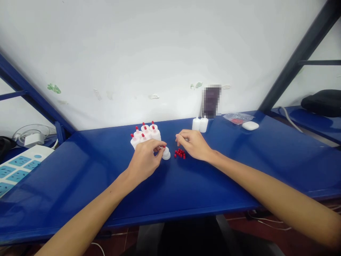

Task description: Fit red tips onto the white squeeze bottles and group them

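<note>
My left hand [147, 158] is closed in a pinch, thumb and forefinger at a small red cap [164, 147]. Right under that cap is a white, stepped, round plastic piece [166, 154]; part of it is behind the fingers, and I cannot tell whether it is a whole bottle or only its top. Beside the left hand stand several white dropper bottles [156, 134] with red tips, partly hidden by it. My right hand [194, 144] hovers with curled fingers just behind a loose pile of small red caps [180, 153]. What its fingers hold, if anything, is hidden.
Two white bottles [204, 125] without red tips stand toward the wall. A clear bag with red pieces [238, 118] and a white rounded case [250, 126] lie on the blue table [106, 199]. A power strip [20, 169] sits at the left edge.
</note>
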`<state>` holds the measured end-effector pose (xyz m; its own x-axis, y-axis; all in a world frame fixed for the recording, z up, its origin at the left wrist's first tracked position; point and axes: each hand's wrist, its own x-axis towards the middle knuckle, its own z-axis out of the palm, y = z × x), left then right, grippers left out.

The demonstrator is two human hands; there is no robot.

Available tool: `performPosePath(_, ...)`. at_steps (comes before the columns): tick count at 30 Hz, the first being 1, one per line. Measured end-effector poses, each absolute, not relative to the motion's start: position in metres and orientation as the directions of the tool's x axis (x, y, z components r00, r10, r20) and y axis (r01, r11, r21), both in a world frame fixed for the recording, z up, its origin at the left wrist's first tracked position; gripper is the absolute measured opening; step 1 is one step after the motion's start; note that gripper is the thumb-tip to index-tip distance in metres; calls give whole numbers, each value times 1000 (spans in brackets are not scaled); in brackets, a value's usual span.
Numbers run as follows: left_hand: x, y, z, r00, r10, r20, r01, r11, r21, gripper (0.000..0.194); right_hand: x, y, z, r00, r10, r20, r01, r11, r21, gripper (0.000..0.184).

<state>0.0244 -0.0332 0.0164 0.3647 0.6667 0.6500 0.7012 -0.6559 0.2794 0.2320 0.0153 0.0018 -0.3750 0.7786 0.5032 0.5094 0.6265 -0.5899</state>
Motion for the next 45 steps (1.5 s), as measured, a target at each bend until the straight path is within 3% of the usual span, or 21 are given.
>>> performPosePath(5,25,-30,8,379,667,642,718,-649,251,15,228,8,2,-392,794,465,499,608,-617,44)
performPosePath(8,26,-30,8,380,643,665,714,-661,231,15,228,4,3,-397,790,468,472,613,-634,32)
performPosePath(11,29,-33,11,355,533,768,652,-730,205,17,230,0,5,-451,765,459,415,635,-651,18)
performPosePath(15,35,-42,11,361,331,872,516,-850,109,22,231,-7,9,-599,665,447,245,683,-688,22)
performPosePath(21,43,-47,2,395,256,882,377,-921,98,30,224,-18,12,-718,525,458,89,721,-687,14)
performPosePath(33,44,-47,1,352,215,911,375,-924,73,31,220,-22,13,-720,564,405,114,671,-733,10)
performPosePath(45,45,-46,-4,410,315,856,465,-879,101,19,223,-23,15,-675,568,471,161,736,-658,26)
